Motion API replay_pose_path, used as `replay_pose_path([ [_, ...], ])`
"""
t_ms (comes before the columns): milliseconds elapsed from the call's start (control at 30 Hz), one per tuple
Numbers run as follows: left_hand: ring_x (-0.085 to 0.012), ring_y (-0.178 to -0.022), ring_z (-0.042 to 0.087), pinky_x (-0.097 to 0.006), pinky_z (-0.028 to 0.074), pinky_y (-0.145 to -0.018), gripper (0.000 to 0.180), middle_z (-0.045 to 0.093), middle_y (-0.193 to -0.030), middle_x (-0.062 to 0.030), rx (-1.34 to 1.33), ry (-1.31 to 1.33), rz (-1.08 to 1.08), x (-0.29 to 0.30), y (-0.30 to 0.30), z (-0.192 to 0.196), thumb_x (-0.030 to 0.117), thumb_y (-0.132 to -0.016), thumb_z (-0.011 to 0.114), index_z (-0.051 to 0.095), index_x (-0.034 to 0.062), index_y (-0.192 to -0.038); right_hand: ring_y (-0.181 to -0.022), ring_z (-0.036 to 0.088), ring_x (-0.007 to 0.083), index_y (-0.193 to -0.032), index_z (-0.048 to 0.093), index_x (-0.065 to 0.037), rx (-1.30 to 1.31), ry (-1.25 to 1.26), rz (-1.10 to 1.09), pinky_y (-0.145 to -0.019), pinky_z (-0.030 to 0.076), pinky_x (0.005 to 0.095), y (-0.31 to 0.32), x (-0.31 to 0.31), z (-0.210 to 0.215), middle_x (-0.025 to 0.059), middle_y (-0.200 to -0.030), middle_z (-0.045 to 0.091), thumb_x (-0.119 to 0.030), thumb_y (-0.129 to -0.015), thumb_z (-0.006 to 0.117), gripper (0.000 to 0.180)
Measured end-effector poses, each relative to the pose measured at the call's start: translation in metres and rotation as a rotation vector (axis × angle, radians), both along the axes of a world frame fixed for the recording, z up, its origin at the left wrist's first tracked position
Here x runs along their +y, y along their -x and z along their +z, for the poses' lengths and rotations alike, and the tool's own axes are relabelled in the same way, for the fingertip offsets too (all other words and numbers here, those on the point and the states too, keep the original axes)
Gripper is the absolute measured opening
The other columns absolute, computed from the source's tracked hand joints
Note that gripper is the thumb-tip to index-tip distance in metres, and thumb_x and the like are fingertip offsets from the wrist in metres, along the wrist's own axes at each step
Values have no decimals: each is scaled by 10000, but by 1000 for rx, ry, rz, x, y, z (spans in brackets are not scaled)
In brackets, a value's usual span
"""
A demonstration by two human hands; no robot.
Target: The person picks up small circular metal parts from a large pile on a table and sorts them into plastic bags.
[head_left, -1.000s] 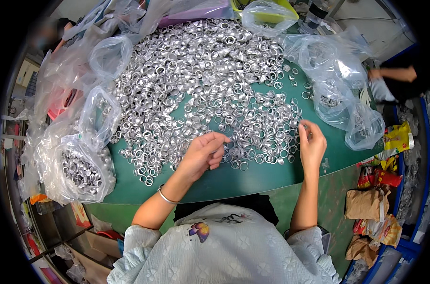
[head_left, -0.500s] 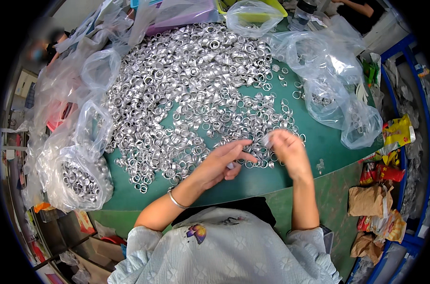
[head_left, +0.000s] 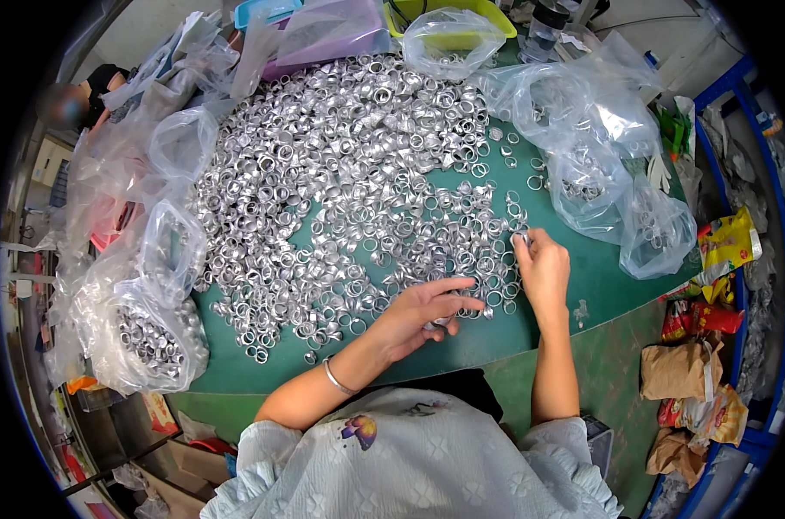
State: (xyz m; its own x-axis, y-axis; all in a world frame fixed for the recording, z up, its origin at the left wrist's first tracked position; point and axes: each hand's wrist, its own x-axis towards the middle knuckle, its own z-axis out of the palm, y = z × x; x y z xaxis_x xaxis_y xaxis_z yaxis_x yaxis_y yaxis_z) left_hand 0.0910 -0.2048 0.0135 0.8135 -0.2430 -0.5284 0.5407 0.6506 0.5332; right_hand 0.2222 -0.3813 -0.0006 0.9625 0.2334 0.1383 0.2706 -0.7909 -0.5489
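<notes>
A wide heap of silver-coloured metal rings (head_left: 349, 130) covers much of the green table. My left hand (head_left: 414, 320) hovers over its near edge, two fingers stretched out and the others curled round silver rings (head_left: 430, 326), whose number I cannot make out. To the right of it, my right hand (head_left: 545, 268) reaches down at the heap's right edge, thumb and fingertips pinched together on a small silver ring (head_left: 523, 236) that is partly hidden. A metal bangle (head_left: 333, 377) circles my left wrist.
Clear bags holding rings stand at the left (head_left: 154, 342) and right (head_left: 583, 169) of the green table (head_left: 496, 342). Purple (head_left: 332, 43) and yellow-green (head_left: 496, 19) bins sit at the back. Snack packets (head_left: 725, 246) and a blue shelf rack (head_left: 777, 259) are at the right. Another person (head_left: 85, 95) is far left.
My right hand has moved slightly right and away from my left, its fingertips now down at the rings. My left hand stays nearly in place. The view has shifted a little.
</notes>
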Motion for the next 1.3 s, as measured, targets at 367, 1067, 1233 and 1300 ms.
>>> replay_pose_path([
  [367, -85, -703, 551, -162, 428, -529, 459, 578, -1176, -101, -75, 4, -24, -4, -1, -2, 44, -863, 568, 435, 16, -1302, -614, 551, 265, -872, 633, 18, -120, -250, 136, -591, 437, 328, -2, -22, -5, 114, -826, 605, -85, -829, 614, 113],
  [1067, -52, -624, 557, -176, 418, -494, 411, 660, -943, -38, -298, -363, -12, -22, -14, -6, 177, -861, 637, 529, 11, -1220, -689, 564, 104, -979, 652, 16, 440, -753, 374, -605, 449, 218, 45, -5, 23, 61, -913, 624, 11, -828, 594, 162],
  [1233, -50, -593, 559, -172, 405, -457, 427, 667, -864, -36, -260, -387, -2, -23, -13, -9, 169, -837, 667, 537, -25, -1195, -745, 555, 136, -893, 613, 11, 391, -581, 512, -636, 444, 245, 44, -7, 23, 66, -882, 578, 10, -832, 561, 81],
  [1300, -48, -589, 557, -172, 403, -456, 400, 662, -843, -31, -251, -367, -14, -22, -13, -7, 167, -831, 675, 564, -28, -1161, -735, 547, 151, -856, 587, 14, 381, -553, 529, -637, 440, 253, 46, -8, 23, 68, -846, 558, 2, -832, 558, 40],
])
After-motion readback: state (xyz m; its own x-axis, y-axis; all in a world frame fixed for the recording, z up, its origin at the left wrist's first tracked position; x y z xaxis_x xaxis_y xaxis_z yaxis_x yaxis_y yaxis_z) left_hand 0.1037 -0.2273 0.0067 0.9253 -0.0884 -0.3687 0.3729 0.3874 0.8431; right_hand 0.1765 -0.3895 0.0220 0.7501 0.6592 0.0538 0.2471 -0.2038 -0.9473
